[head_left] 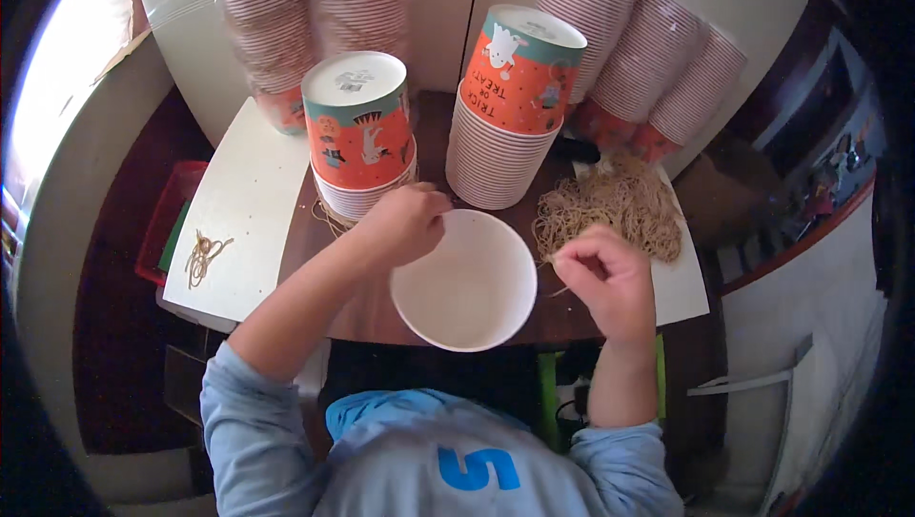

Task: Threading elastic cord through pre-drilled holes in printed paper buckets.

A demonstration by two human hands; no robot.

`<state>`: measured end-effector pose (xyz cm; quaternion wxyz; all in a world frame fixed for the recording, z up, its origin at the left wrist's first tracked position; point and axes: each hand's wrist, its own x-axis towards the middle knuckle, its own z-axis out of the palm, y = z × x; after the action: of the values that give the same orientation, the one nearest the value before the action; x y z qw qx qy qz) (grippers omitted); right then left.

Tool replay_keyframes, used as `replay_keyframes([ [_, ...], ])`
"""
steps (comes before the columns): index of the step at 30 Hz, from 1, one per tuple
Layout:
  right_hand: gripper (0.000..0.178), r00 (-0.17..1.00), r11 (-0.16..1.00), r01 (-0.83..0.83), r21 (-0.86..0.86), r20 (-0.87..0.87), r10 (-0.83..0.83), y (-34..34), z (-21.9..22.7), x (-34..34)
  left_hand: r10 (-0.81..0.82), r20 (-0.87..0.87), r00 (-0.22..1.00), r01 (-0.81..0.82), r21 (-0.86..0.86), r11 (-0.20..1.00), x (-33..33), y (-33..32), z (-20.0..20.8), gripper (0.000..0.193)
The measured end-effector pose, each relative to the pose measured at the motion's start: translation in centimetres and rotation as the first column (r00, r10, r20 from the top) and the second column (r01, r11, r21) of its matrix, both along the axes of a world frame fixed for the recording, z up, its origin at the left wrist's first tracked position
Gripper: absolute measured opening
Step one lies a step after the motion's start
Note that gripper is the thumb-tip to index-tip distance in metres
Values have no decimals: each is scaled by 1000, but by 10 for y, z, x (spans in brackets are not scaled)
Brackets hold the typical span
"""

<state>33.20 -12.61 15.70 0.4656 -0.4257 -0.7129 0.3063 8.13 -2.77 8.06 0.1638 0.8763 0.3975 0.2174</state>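
A white paper bucket (465, 283) with its open mouth facing me stands at the front edge of the table. At its far left rim is my left hand (405, 222), fingers curled and pressed together; whatever they hold is hidden. To the right of the bucket, my right hand (607, 279) pinches a thin tan cord between thumb and forefinger. Just behind that hand lies a loose heap of the same tan cord (615, 202). Two upside-down stacks of orange and teal printed paper buckets rise beyond my hands, a left stack (355, 136) and a taller right stack (519, 102).
Plastic-wrapped bucket stacks (262, 21) line the back left, with more wrapped stacks (658, 50) at the back right. A few short cord pieces (204, 258) lie on the white left side of the table (238, 202). A red crate (170, 222) sits beyond the left edge.
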Motion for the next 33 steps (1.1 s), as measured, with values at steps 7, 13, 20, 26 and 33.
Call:
replay_keyframes([
  [7, 14, 958, 966, -146, -214, 212, 192, 50, -13, -30, 429, 285, 857, -344, -304, 888, -11, -92, 5, 35],
  [13, 16, 899, 898, -256, -358, 253, 358, 75, -47, -65, 639, 490, 594, -137, -721, 680, -16, -111, 2, 28],
  [20, 13, 912, 910, -198, -365, 272, 307, 80, -77, -84, 564, 462, 684, -188, -635, 749, -21, -88, -20, 22],
  [26, 11, 927, 922, -207, -326, 235, 291, 78, -72, -86, 520, 452, 725, -233, -549, 802, -23, -84, -19, 20],
  [33, 12, 924, 912, -221, -345, 226, 309, 78, -75, -87, 484, 447, 752, -233, -506, 830, -25, -81, -20, 19],
])
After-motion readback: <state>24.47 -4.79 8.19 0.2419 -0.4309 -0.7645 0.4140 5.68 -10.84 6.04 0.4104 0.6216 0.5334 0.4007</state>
